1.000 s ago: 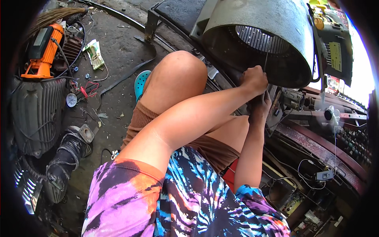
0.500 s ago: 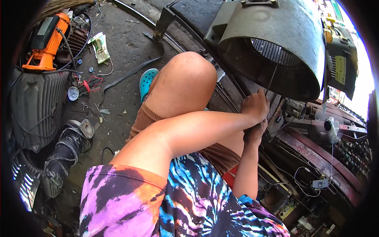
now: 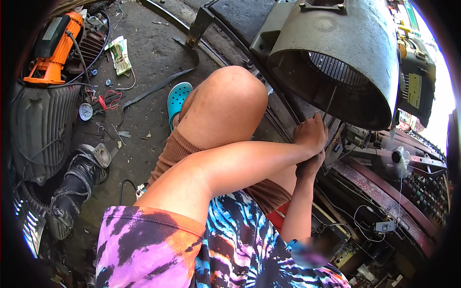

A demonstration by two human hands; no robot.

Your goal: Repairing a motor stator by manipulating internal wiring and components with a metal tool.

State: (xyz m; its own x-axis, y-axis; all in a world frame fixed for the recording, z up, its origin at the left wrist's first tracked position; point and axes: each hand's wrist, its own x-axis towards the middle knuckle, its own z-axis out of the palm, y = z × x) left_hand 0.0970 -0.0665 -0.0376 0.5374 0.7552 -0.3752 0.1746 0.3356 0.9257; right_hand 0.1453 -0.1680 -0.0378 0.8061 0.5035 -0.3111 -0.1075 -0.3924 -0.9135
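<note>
A thin metal rod (image 3: 330, 103) slants up from my fists into the open mouth of a large grey-green cylindrical metal housing (image 3: 350, 36). My left hand (image 3: 311, 134) reaches across to the right and is closed round the lower part of the rod, just below the housing's rim. Directly underneath, my right hand (image 3: 309, 165) is closed too, pressed against the left and in line with the rod. Its fingers are partly hidden, as is the rod's lower end. Inside the housing, a ring of narrow metal slats (image 3: 336, 67) shows near the rod's upper end.
Dark metal framework (image 3: 230, 24) stands beside the housing. Left on the floor lie an orange motor unit (image 3: 60, 48), a finned grey casing (image 3: 45, 129), a round gauge (image 3: 86, 112) and a cable-wrapped black part (image 3: 81, 175). Red metal rails (image 3: 384, 197) and wires are at right.
The view has shifted slightly, so the housing and hands appear a little lower. Both hands keep their grip and the rod still points into the housing.
</note>
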